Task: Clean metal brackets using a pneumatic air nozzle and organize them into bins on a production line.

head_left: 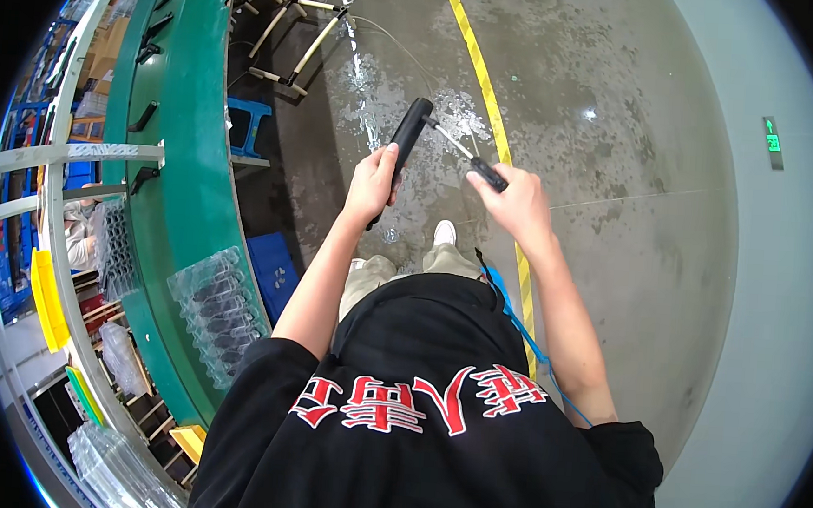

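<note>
My left hand (371, 185) is closed around a long black bar (415, 124), which tilts up and to the right in front of my body. In my right hand (518, 203) is a screwdriver (454, 142) with a black handle and a thin metal shaft. Its dark tip meets the right side of the bar near the upper end; whether it sits in a hole there is too small to tell. Both hands are held up over the floor, away from the bench. The lower part of the bar is partly hidden behind my left hand and forearm.
Along my left runs a green bench (185, 147) with several black parts on it and stacked clear plastic trays (220, 308). A blue stool (248, 125) and a blue bin (272, 269) stand by its edge. Yellow-striped tape (475, 53) crosses the stained floor; a pale wall (750, 275) rises at right.
</note>
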A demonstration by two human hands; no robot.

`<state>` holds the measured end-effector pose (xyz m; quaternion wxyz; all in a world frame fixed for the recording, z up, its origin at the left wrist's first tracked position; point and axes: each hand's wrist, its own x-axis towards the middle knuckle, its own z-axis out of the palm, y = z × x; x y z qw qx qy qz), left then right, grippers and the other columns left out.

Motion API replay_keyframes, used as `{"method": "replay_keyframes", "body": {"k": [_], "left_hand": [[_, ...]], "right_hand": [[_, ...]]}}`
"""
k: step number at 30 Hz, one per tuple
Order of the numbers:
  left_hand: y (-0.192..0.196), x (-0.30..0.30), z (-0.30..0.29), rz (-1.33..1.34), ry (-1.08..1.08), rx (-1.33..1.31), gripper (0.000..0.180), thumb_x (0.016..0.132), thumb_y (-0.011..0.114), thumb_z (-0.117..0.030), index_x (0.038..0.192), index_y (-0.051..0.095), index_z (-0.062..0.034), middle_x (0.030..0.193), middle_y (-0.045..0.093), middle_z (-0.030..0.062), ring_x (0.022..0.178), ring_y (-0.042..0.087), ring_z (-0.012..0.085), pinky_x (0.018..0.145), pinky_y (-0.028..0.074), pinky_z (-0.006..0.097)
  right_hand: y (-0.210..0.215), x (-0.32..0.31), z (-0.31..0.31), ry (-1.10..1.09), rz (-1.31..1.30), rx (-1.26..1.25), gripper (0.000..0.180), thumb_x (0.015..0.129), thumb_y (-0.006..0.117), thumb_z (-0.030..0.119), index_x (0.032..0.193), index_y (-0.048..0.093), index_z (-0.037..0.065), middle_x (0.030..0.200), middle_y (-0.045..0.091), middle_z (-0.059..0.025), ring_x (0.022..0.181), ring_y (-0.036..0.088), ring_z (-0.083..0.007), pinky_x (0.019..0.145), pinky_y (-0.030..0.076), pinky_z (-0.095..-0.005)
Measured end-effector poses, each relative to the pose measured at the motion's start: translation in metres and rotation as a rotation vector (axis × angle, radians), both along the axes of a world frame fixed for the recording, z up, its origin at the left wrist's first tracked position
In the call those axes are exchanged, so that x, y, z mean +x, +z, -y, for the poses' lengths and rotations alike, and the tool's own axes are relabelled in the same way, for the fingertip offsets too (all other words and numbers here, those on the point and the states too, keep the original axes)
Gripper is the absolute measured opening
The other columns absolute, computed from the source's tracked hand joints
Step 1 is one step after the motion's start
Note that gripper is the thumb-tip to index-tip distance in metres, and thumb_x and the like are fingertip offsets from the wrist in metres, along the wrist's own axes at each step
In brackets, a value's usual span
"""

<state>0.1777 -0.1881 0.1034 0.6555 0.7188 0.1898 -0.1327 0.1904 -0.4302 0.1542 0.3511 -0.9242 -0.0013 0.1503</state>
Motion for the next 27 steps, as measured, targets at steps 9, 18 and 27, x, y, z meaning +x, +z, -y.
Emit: {"method": "replay_keyframes", "body": {"k": [9,18,27], "left_hand": [[0.008,-0.026,0.011,0.179,-0.029,0.052,0.032,0.099,0.051,-0.034,0.096,0.057,-0.0029,0.067,0.057,0.003,0.047,0.049,0.0123,0.047,0.042,0.025],[0.012,-0.025,-0.013,-0.077,0.222,-0.677,0.038,0.101,0.049,-0.039,0.109,0.054,-0.003,0.07,0.058,0.0043,0.048,0.048,0.0108,0.045,0.041,0.023],[0.052,-0.041,0.015,-0.342,-0.019,-1.296,0.044,0.1,0.049,-0.048,0.104,0.055,-0.0042,0.061,0.052,0.0011,0.043,0.042,0.008,0.038,0.034,0.021]], "right_hand": [[-0.026,0.015,0.025,-0.064,-0.045,0.005,0.034,0.085,0.068,0.036,0.082,0.068,0.001,0.062,0.062,-0.0071,0.056,0.055,-0.0207,0.054,0.043,-0.0331],[-0.045,0.001,-0.001,-0.23,-0.14,0.726,0.028,0.09,0.069,0.025,0.106,0.066,0.002,0.085,0.068,-0.007,0.067,0.059,-0.0133,0.06,0.047,-0.0249],[0.017,0.039,-0.061,0.153,-0.208,1.576,0.04,0.09,0.069,0.017,0.125,0.055,0.002,0.112,0.066,-0.016,0.102,0.064,-0.0235,0.085,0.052,-0.0329]]}}
